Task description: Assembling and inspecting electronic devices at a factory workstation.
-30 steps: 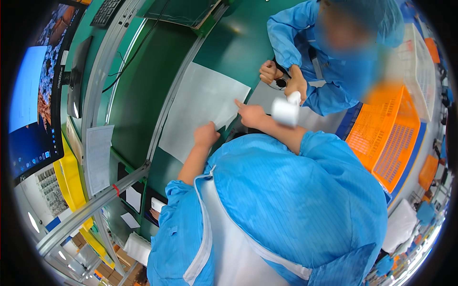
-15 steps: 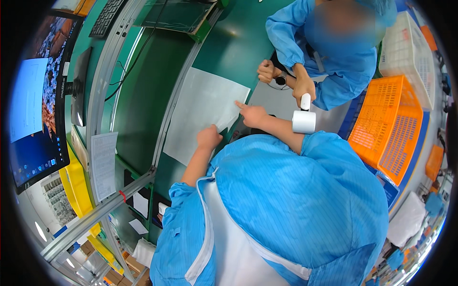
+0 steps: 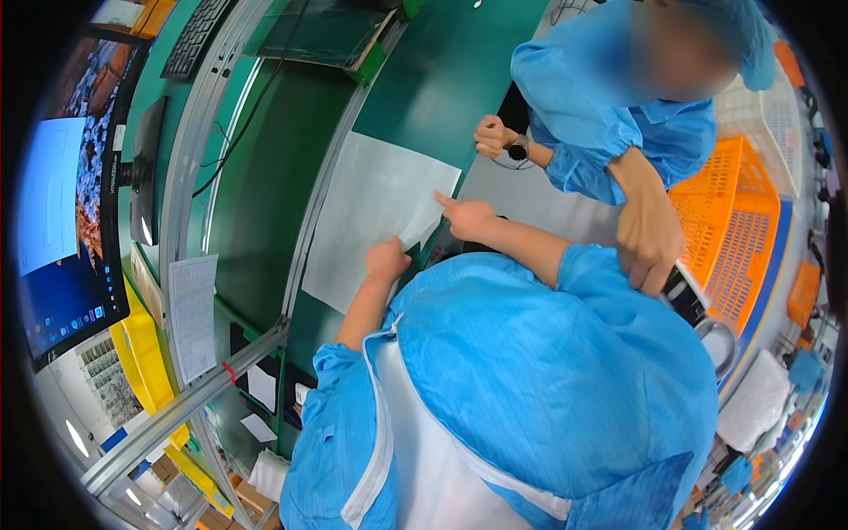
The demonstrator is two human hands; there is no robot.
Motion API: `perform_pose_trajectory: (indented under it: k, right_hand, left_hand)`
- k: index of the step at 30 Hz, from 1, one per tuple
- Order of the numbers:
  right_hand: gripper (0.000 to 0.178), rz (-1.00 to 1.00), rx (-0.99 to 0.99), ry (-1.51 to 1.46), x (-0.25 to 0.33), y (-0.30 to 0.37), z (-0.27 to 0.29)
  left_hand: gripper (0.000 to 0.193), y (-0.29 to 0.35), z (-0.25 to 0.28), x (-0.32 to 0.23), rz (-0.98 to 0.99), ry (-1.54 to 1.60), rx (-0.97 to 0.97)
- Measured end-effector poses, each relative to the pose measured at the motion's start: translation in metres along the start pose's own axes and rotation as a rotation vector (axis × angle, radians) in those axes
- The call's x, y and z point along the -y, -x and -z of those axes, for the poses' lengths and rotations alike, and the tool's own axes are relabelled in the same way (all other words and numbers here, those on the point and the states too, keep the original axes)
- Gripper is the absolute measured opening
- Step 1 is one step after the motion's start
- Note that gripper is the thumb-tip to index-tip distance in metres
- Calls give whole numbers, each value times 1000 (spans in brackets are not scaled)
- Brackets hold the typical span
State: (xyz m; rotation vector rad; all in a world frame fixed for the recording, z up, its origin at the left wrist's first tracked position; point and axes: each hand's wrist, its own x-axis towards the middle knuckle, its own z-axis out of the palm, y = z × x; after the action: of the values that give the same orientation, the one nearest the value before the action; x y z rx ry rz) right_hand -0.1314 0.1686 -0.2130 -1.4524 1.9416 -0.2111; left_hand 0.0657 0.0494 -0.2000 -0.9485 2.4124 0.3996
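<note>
A white, slightly translucent sheet lies flat on the green work surface in front of me. My left hand is closed at its near edge, pinching the sheet where creases show. Farther right, my right hand reaches over the sheet's right edge. Its index finger is stretched out onto the sheet and the other fingers are curled; the thumb is hard to make out. A co-worker's hand is beside my right shoulder, near a white roller partly hidden behind my blue sleeve.
At the right stand an orange basket and a white basket. The co-worker's other hand is a fist past the sheet's far right corner. A metal frame, a monitor and a hanging paper are on the left.
The co-worker's hand has moved from beyond my right forearm toward my right shoulder, and the white roller is now past my shoulder. My own hands have hardly moved.
</note>
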Motion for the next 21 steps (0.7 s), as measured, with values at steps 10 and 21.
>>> perform_pose_trajectory:
  k: [10,21]
  right_hand:
    - [31,-8,26,35,3,-1,-2]
    - [50,-31,-5,39,4,-4,-7]
  left_hand:
    - [29,3,9,0,-27,-9,13]
    - [29,2,4,1,-21,7,-5]
